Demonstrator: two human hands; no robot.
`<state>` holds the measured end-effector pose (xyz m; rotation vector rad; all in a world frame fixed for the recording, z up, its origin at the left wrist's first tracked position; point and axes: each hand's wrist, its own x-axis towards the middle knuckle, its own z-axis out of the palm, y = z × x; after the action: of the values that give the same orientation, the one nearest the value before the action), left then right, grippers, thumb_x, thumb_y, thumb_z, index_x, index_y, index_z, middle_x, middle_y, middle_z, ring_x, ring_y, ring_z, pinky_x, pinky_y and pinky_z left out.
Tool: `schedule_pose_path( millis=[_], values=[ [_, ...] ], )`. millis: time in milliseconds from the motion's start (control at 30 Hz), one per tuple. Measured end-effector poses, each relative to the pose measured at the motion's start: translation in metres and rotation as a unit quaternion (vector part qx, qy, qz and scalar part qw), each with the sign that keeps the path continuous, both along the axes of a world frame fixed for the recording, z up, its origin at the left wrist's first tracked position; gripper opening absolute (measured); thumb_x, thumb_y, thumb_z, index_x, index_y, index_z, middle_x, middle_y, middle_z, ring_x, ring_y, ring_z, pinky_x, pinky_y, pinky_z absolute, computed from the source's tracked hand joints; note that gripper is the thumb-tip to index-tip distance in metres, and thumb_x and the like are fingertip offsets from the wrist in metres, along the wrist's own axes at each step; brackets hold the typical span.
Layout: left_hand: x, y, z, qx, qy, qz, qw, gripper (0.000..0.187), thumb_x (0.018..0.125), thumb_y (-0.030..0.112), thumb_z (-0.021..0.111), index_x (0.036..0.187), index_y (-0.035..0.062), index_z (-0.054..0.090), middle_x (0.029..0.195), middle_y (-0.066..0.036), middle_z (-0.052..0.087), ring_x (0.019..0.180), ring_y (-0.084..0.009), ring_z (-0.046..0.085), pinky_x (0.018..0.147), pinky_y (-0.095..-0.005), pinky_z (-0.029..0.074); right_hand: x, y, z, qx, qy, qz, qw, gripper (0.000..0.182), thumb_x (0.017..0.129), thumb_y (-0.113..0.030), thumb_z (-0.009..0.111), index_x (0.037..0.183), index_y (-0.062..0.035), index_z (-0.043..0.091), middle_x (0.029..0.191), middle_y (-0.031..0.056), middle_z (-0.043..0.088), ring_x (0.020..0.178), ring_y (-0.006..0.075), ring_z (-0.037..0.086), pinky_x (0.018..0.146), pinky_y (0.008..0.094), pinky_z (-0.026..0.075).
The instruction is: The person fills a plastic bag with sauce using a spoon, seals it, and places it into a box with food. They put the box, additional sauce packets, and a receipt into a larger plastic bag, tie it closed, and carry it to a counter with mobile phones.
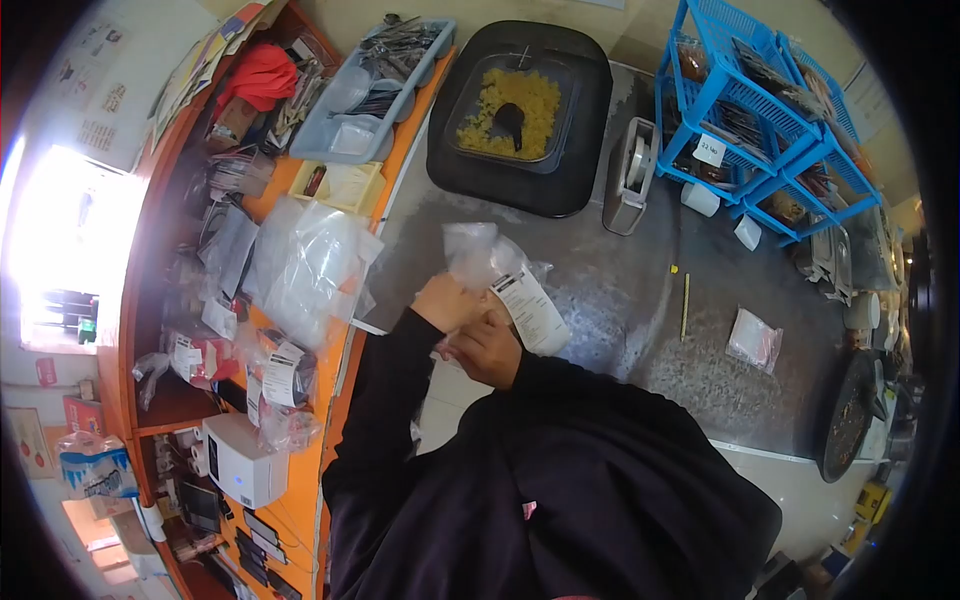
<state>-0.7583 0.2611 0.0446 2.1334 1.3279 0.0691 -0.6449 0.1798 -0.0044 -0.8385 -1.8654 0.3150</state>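
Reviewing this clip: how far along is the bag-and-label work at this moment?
Done: one small filled plastic bag lies set aside on the counter. In hand: the left hand and right hand hold a clear bag with a printed label against it; whether it is stuck on cannot be told. Left: the black tray still holds yellow food, and spare bags wait on the orange shelf.
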Motion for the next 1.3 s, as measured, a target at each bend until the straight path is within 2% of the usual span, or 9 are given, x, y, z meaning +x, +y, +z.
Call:
schedule_pose_path(
  millis=[133,233,433,500,567,633,833,1100,1300],
  values=[
    [0.0,0.006,0.014,-0.101,-0.076,0.033,0.991,0.025,0.082,0.017,0.048,0.096,0.0011,0.061,0.092,-0.017,0.06,0.081,-0.0356,0.059,0.075,-0.0346,0.047,0.002,0.005,-0.004,0.016,0.002,-0.023,1.0,0.014,0.067,-0.011,0.066,0.071,-0.0041,0.055,0.066,0.0068,0.052,0.062,0.0236,0.054,0.071,0.0355,0.041],
    [0.008,-0.013,0.002,0.123,-0.088,-0.003,0.989,0.025,0.076,0.022,0.056,0.095,0.007,0.062,0.094,-0.019,0.059,0.087,-0.0372,0.057,0.079,-0.0421,0.044,0.006,0.023,-0.006,0.035,0.05,-0.068,0.996,0.014,0.065,-0.009,0.064,0.065,-0.0046,0.051,0.06,0.0068,0.048,0.057,0.0243,0.051,0.064,0.0366,0.04],
    [0.044,-0.077,-0.013,0.487,0.004,0.239,0.84,0.021,0.08,0.018,0.057,0.098,0.0074,0.055,0.099,-0.012,0.05,0.095,-0.0302,0.05,0.094,-0.0389,0.028,0.016,0.022,-0.014,0.03,0.077,-0.051,0.995,0.015,0.064,-0.007,0.062,0.063,-0.005,0.047,0.058,0.0077,0.045,0.054,0.0255,0.049,0.059,0.037,0.04],
    [0.043,-0.081,-0.057,0.362,-0.251,0.426,0.79,0.027,0.08,0.015,0.061,0.103,0.0073,0.049,0.091,-0.008,0.047,0.08,-0.0224,0.05,0.086,-0.0358,0.036,0.015,0.023,-0.016,0.029,0.08,-0.051,0.995,0.016,0.064,-0.006,0.062,0.062,-0.0051,0.046,0.057,0.008,0.044,0.054,0.0259,0.049,0.057,0.0371,0.039],
    [0.059,-0.074,-0.065,0.105,-0.586,0.581,0.555,0.046,0.079,0.012,0.063,0.119,0.0074,0.041,0.079,-0.006,0.049,0.072,-0.0181,0.051,0.074,-0.032,0.044,0.011,0.025,-0.017,0.029,0.08,-0.064,0.994,0.017,0.064,-0.005,0.061,0.061,-0.0053,0.044,0.056,0.0082,0.043,0.053,0.0265,0.048,0.054,0.0371,0.039],
    [0.054,-0.069,-0.069,0.064,-0.6,0.573,0.554,0.043,0.081,0.011,0.061,0.117,0.0049,0.039,0.079,-0.006,0.05,0.069,-0.0148,0.051,0.069,-0.0264,0.044,0.009,0.027,-0.016,0.032,0.08,-0.084,0.993,0.019,0.065,-0.005,0.061,0.06,-0.0055,0.042,0.055,0.0085,0.041,0.053,0.0271,0.048,0.051,0.0371,0.039],
    [0.031,-0.075,-0.067,0.332,-0.3,0.345,0.825,0.039,0.081,0.009,0.06,0.114,-0.0008,0.042,0.088,-0.008,0.055,0.08,-0.0122,0.054,0.074,-0.0243,0.045,0.007,0.026,-0.008,0.007,0.101,-0.097,0.99,0.017,0.067,-0.005,0.061,0.062,-0.0054,0.045,0.058,0.0092,0.046,0.055,0.0276,0.051,0.054,0.0367,0.04],
    [0.012,-0.06,-0.041,-0.113,-0.585,0.446,0.667,0.038,0.079,0.009,0.061,0.112,-0.0029,0.047,0.095,-0.007,0.053,0.085,-0.0122,0.052,0.077,-0.0248,0.043,0.01,0.019,0.015,-0.109,0.037,-0.113,0.987,0.012,0.069,-0.001,0.063,0.076,-0.0043,0.054,0.071,0.0092,0.056,0.064,0.0289,0.054,0.059,0.0354,0.04],
    [0.007,-0.058,-0.062,-0.074,-0.608,0.456,0.646,0.035,0.076,0.004,0.059,0.109,-0.003,0.048,0.104,-0.011,0.054,0.09,-0.0166,0.054,0.08,-0.0278,0.045,0.023,0.019,0.017,-0.192,0.063,-0.038,0.979,0.014,0.07,0.002,0.062,0.083,-0.0042,0.056,0.079,0.0093,0.057,0.075,0.0285,0.056,0.066,0.0352,0.043]
  ],
)
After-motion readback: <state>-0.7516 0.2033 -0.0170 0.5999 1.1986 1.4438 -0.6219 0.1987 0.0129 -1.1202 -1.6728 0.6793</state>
